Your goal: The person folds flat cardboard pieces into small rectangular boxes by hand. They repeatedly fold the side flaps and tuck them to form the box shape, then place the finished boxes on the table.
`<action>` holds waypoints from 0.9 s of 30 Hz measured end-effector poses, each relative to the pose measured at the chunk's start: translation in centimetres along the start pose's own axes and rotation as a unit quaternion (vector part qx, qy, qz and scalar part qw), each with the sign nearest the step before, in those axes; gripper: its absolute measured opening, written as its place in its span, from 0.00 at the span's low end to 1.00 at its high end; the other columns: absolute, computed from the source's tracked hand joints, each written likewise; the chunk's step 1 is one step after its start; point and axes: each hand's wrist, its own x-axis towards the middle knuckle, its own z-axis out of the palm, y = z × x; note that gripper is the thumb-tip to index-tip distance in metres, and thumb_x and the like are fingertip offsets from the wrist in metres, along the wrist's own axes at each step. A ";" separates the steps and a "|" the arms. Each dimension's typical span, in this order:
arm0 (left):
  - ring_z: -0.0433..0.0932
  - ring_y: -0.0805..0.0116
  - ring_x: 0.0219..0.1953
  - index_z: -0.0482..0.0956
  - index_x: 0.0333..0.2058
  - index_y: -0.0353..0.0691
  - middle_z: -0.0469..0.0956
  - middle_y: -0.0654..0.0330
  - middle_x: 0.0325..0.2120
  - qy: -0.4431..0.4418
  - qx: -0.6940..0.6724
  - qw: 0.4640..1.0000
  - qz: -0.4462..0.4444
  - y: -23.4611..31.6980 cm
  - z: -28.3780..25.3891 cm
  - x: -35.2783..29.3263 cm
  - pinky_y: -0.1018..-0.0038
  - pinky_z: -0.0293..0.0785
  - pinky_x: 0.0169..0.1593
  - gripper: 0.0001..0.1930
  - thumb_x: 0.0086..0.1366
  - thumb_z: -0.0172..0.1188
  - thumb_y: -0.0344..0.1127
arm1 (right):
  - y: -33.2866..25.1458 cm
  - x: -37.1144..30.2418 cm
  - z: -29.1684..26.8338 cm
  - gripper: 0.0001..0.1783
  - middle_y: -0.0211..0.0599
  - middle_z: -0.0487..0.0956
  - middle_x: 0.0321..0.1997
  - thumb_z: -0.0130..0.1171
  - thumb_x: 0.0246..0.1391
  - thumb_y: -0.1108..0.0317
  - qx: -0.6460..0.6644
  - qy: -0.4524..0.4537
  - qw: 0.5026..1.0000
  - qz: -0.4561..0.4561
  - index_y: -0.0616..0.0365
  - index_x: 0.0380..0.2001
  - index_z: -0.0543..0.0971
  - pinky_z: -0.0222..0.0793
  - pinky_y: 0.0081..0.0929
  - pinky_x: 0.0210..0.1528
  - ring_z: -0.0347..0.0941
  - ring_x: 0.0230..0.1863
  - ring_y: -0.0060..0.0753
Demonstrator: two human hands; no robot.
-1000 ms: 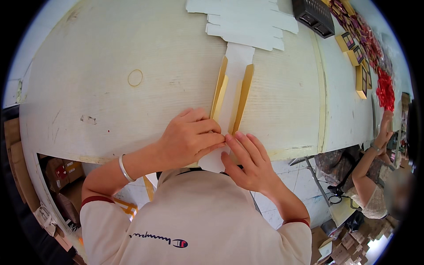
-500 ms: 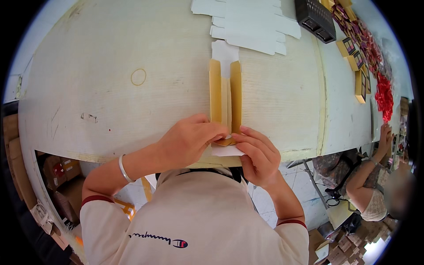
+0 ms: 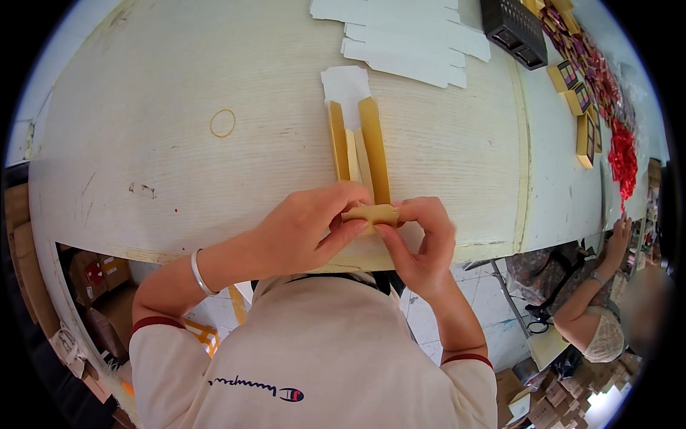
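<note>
A long, narrow cardboard box (image 3: 377,154), gold outside, lies partly folded at the table's near edge. Its two long side walls stand up, and a white end flap (image 3: 347,89) stretches flat at its far end. The near end flap is turned up between my hands. My left hand (image 3: 304,225) pinches the left side of that flap, thumb on the near face and fingers behind. My right hand (image 3: 421,239) grips its right corner between thumb and bent forefinger. The inside of the near end is hidden by my fingers.
Flat white carton blanks (image 3: 411,43) lie stacked beyond the box. A rubber band (image 3: 223,123) rests on the left of the table (image 3: 279,86). At far right are a black slotted tray (image 3: 514,34), small gold boxes (image 3: 588,139), red shredded filler (image 3: 622,161) and another person's arm (image 3: 582,297).
The near end flap, flat with its white side up before, now stands folded upward, gold side toward me. The box's far end has swung slightly left. My right thumb has come onto the flap.
</note>
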 end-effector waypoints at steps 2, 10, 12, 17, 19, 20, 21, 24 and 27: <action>0.74 0.63 0.26 0.69 0.40 0.37 0.74 0.57 0.29 0.019 0.005 1.000 -0.023 0.3 0.3 0.1 0.73 0.69 0.28 0.10 0.61 0.60 0.26 | 0.3 0.2 -0.2 0.16 0.35 0.77 0.37 0.65 0.42 0.81 -0.119 -0.021 0.984 -0.128 0.59 0.37 0.79 0.72 0.31 0.41 0.72 0.43 0.42; 0.75 0.57 0.27 0.70 0.33 0.35 0.71 0.55 0.29 0.000 0.071 0.997 -0.006 1.0 0.2 0.8 0.68 0.71 0.29 0.04 0.62 0.57 0.26 | 0.5 -0.2 -0.6 0.25 0.43 0.73 0.47 0.67 0.36 0.78 -0.277 -0.032 0.927 -0.250 0.59 0.45 0.81 0.73 0.33 0.44 0.69 0.49 0.46; 0.75 0.60 0.26 0.70 0.33 0.35 0.71 0.56 0.29 -0.010 0.075 0.997 -0.002 0.9 0.0 1.0 0.70 0.71 0.28 0.04 0.62 0.57 0.25 | 0.7 0.4 -0.8 0.26 0.42 0.73 0.48 0.68 0.34 0.77 -0.305 -0.010 0.910 -0.282 0.59 0.44 0.81 0.74 0.33 0.42 0.70 0.48 0.46; 0.73 0.66 0.24 0.74 0.39 0.34 0.73 0.57 0.33 0.034 0.093 0.994 0.055 0.2 0.5 0.5 0.73 0.71 0.29 0.11 0.58 0.63 0.26 | 1.1 0.4 -0.8 0.21 0.43 0.72 0.47 0.65 0.37 0.79 -0.250 -0.075 0.934 -0.243 0.63 0.41 0.80 0.72 0.31 0.33 0.72 0.40 0.41; 0.73 0.66 0.25 0.76 0.40 0.34 0.74 0.58 0.35 0.054 0.189 0.973 0.121 0.0 0.6 0.0 0.72 0.71 0.29 0.13 0.55 0.64 0.27 | 1.0 0.6 -0.8 0.20 0.43 0.72 0.45 0.64 0.38 0.79 -0.209 -0.095 0.949 -0.216 0.65 0.40 0.79 0.71 0.31 0.30 0.72 0.37 0.40; 0.72 0.66 0.26 0.77 0.40 0.34 0.74 0.58 0.36 0.063 0.235 0.957 0.154 -0.2 0.7 -0.3 0.72 0.71 0.29 0.14 0.54 0.64 0.27 | 0.9 0.8 -0.8 0.19 0.43 0.72 0.43 0.63 0.38 0.80 -0.196 -0.099 0.953 -0.210 0.66 0.40 0.79 0.70 0.31 0.30 0.71 0.36 0.39; 0.72 0.67 0.26 0.77 0.40 0.34 0.74 0.59 0.35 0.061 0.298 0.935 0.182 -0.5 0.8 -0.6 0.72 0.71 0.29 0.14 0.53 0.64 0.28 | 0.7 0.9 -0.8 0.19 0.43 0.71 0.42 0.62 0.39 0.80 -0.183 -0.102 0.956 -0.203 0.66 0.40 0.79 0.69 0.30 0.29 0.71 0.34 0.39; 0.71 0.67 0.27 0.78 0.38 0.34 0.74 0.60 0.34 0.057 0.418 0.880 0.220 -0.9 1.2 -1.2 0.73 0.70 0.28 0.14 0.51 0.62 0.28 | 0.4 0.9 -0.8 0.18 0.40 0.70 0.37 0.62 0.40 0.78 -0.243 -0.112 0.937 -0.223 0.67 0.40 0.78 0.68 0.32 0.27 0.69 0.31 0.37; 0.72 0.65 0.27 0.77 0.36 0.33 0.73 0.59 0.31 0.035 0.396 0.902 0.171 0.0 1.6 -0.9 0.73 0.70 0.27 0.11 0.50 0.59 0.26 | -0.2 1.5 -1.0 0.12 0.38 0.69 0.32 0.62 0.44 0.75 -0.278 -0.145 0.924 -0.220 0.64 0.36 0.77 0.66 0.33 0.26 0.69 0.29 0.37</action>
